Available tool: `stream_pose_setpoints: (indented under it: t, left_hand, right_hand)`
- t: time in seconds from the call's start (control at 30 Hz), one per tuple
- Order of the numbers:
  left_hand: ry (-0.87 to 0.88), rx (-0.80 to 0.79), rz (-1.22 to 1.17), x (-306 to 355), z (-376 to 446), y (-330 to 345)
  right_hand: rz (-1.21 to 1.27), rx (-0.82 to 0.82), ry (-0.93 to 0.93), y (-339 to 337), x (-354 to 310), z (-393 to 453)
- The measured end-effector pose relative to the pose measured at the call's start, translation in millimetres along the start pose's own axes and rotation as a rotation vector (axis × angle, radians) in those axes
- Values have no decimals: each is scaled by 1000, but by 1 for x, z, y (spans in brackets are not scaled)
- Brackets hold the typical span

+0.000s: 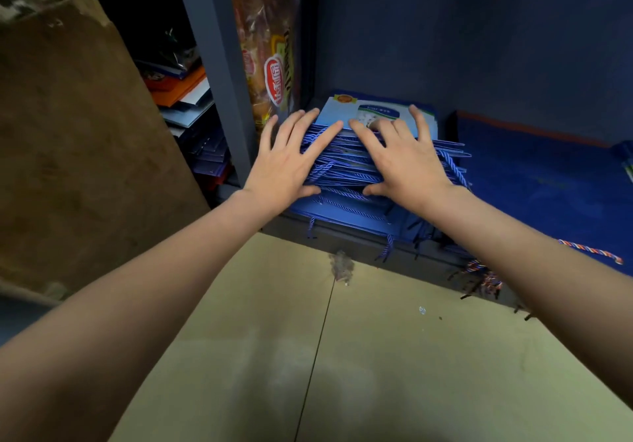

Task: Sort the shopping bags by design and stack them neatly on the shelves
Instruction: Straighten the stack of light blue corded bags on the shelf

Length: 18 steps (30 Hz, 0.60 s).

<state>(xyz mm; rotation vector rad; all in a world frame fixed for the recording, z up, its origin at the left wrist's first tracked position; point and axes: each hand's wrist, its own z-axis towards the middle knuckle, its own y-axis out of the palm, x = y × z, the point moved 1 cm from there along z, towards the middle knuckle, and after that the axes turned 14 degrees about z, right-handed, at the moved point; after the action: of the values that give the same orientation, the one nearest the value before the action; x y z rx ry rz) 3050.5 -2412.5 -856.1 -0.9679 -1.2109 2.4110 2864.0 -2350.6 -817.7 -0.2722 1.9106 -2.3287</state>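
Note:
A stack of flat blue shopping bags with twisted blue-white rope handles lies on the lowest shelf of a dark blue rack. The top bag shows a light blue panel with a white picture. My left hand rests flat on the stack's left side, fingers spread and straight. My right hand presses flat on the right side, fingers reaching over the top bag. Neither hand grips anything.
A second pile of dark blue bags with an orange edge fills the shelf to the right. An upright plastic snack packet leans by the rack post. Orange and blue bags lie in the left bay. Brown cardboard stands left.

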Motion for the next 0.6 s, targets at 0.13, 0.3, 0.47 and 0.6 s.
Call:
stream_pose_setpoints:
  t: [0.13,0.3,0.47,0.6]
  left_hand:
    - [-11,-1,1,-4,-8,1]
    - [-59,-59,-54,1,-6,8]
    - [-62,15,-26,7,-9,15]
    - [-34,95,-58,9,-10,18]
  right_hand:
    - [32,-43,-3,-3,4,4]
    - [29,-98,16,6,-1,0]
    - [-66,76,18,31,-7,-15]
    - [-153,107,30,46,-12,-36]
